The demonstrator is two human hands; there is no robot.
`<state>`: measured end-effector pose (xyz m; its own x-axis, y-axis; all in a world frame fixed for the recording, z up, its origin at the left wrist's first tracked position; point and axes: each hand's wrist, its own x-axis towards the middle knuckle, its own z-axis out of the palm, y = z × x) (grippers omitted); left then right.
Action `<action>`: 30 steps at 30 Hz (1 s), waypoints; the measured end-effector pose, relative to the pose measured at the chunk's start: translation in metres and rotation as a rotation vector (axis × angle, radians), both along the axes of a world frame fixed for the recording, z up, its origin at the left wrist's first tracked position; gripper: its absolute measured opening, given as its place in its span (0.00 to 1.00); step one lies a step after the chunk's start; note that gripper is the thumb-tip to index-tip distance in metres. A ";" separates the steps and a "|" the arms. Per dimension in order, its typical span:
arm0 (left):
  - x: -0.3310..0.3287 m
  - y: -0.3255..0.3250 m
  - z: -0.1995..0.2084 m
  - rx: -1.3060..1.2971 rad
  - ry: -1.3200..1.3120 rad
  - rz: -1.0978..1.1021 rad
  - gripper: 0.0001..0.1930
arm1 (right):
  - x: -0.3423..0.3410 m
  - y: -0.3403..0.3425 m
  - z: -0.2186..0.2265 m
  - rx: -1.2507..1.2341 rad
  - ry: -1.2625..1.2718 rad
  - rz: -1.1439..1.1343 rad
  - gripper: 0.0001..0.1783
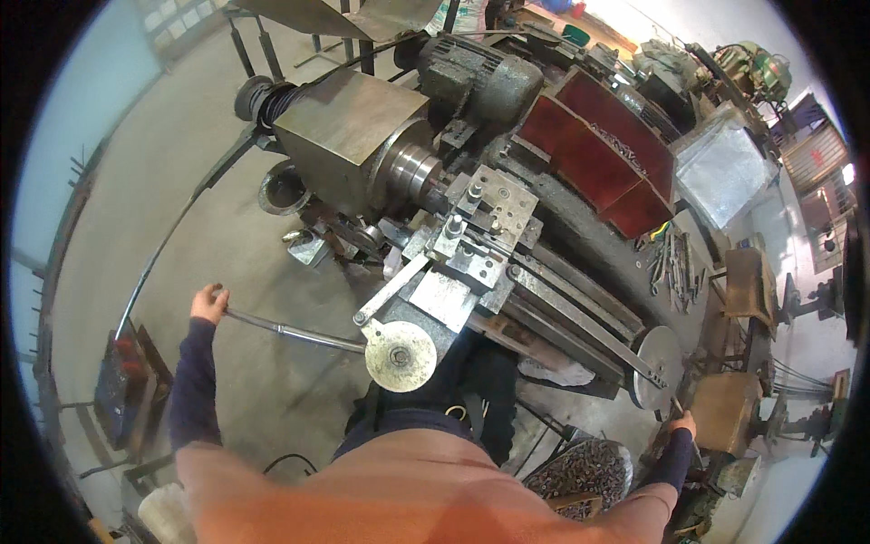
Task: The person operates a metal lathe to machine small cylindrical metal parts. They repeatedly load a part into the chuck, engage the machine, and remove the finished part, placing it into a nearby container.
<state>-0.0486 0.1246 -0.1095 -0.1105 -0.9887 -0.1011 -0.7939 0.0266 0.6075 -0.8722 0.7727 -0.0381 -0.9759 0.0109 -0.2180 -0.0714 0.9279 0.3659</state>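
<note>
My left hand (209, 304) is closed round the outer end of a long metal lever (294, 333). That lever runs to a round metal disc (400, 355) at the near side of a small lathe. Far to the right, my right hand (685, 424) is closed on a thin rod handle (675, 405) beside a larger round plate (657, 364). Between my hands lies the slide with its tool blocks (462, 249), bolted on top. The spindle (414, 172) points toward these blocks from the box-shaped headstock (352, 113).
Behind the slide are an electric motor (480, 77) and a dark red tray (575, 154) with small metal pieces. Wrenches (675, 267) lie right of it. A container of small parts (584, 467) stands by my right arm. A bent rod (172, 231) arcs at left.
</note>
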 end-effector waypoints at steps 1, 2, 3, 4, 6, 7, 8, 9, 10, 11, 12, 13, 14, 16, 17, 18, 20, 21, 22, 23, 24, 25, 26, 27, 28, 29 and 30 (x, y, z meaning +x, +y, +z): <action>-0.006 0.007 -0.002 0.132 0.145 0.148 0.21 | -0.009 0.016 -0.006 0.024 -0.006 0.002 0.24; -0.012 0.015 -0.005 0.268 0.292 0.305 0.20 | -0.020 0.031 -0.011 0.053 -0.009 0.010 0.23; -0.026 0.003 -0.018 0.348 0.407 0.300 0.19 | -0.020 0.070 -0.018 0.005 0.087 0.017 0.21; -0.019 0.013 -0.021 0.412 0.499 0.354 0.19 | -0.021 0.062 -0.024 0.009 0.075 0.008 0.20; 0.000 0.022 -0.042 0.370 0.576 0.296 0.19 | -0.010 0.061 -0.032 0.016 0.062 -0.031 0.18; 0.016 0.018 -0.063 0.269 0.558 0.183 0.19 | 0.002 0.069 -0.037 0.032 0.056 -0.073 0.17; 0.029 0.020 -0.072 0.190 0.529 0.140 0.17 | 0.018 0.069 -0.039 -0.084 0.069 -0.072 0.16; 0.042 0.022 -0.078 0.106 0.495 0.101 0.16 | 0.040 0.053 -0.036 -0.049 0.093 -0.110 0.17; 0.051 0.021 -0.091 0.041 0.468 0.058 0.15 | 0.049 0.071 -0.040 -0.051 0.074 -0.095 0.17; 0.083 0.020 -0.108 0.012 0.447 0.104 0.14 | 0.069 0.053 -0.045 -0.094 0.129 -0.102 0.17; 0.064 0.017 -0.109 0.067 0.485 0.163 0.13 | 0.087 0.062 -0.047 -0.108 0.196 -0.133 0.17; 0.050 0.014 -0.103 0.113 0.512 0.226 0.12 | 0.107 0.058 -0.048 -0.120 0.205 -0.131 0.17; 0.035 0.018 -0.097 0.152 0.555 0.300 0.11 | 0.110 0.070 -0.059 -0.147 0.245 -0.093 0.16; 0.011 0.014 -0.069 0.211 0.674 0.487 0.11 | 0.136 0.040 -0.045 -0.312 0.202 -0.169 0.16; 0.008 0.009 -0.062 0.261 0.653 0.541 0.09 | 0.140 0.039 -0.045 -0.326 0.208 -0.165 0.16; 0.001 0.007 -0.056 0.247 0.694 0.560 0.09 | 0.143 0.039 -0.048 -0.342 0.215 -0.162 0.16; -0.012 0.007 -0.048 0.220 0.778 0.601 0.08 | 0.144 0.046 -0.058 -0.379 0.232 -0.173 0.15; -0.016 0.006 -0.045 0.224 0.792 0.572 0.08 | 0.143 0.049 -0.063 -0.398 0.244 -0.188 0.15; -0.018 0.005 -0.042 0.230 0.806 0.543 0.09 | 0.141 0.053 -0.066 -0.417 0.257 -0.203 0.14; -0.021 0.004 -0.040 0.235 0.820 0.515 0.09 | 0.140 0.057 -0.069 -0.401 0.265 -0.182 0.14; -0.025 0.004 -0.036 0.218 0.809 0.511 0.10 | 0.143 0.052 -0.066 -0.389 0.274 -0.160 0.14; -0.031 0.004 -0.033 0.201 0.798 0.507 0.10 | 0.146 0.047 -0.063 -0.376 0.283 -0.139 0.14; -0.034 0.004 -0.032 0.185 0.786 0.502 0.11 | 0.149 0.043 -0.060 -0.384 0.269 -0.145 0.14; -0.034 0.005 -0.033 0.187 0.791 0.492 0.11 | 0.151 0.039 -0.056 -0.391 0.254 -0.151 0.14; -0.032 0.004 -0.033 0.190 0.796 0.482 0.11 | 0.151 0.038 -0.054 -0.398 0.239 -0.158 0.13; -0.030 0.004 -0.035 0.193 0.801 0.472 0.11 | 0.151 0.040 -0.052 -0.389 0.248 -0.174 0.14; -0.019 0.002 -0.044 0.132 0.718 0.394 0.11 | 0.149 0.041 -0.053 -0.381 0.251 -0.184 0.14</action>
<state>-0.0677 0.1267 -0.1535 0.1594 -0.9535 -0.2557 -0.1485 -0.2792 0.9487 -0.7235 0.8136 -0.0909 -0.9882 0.1530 0.0015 0.1530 0.9881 -0.0174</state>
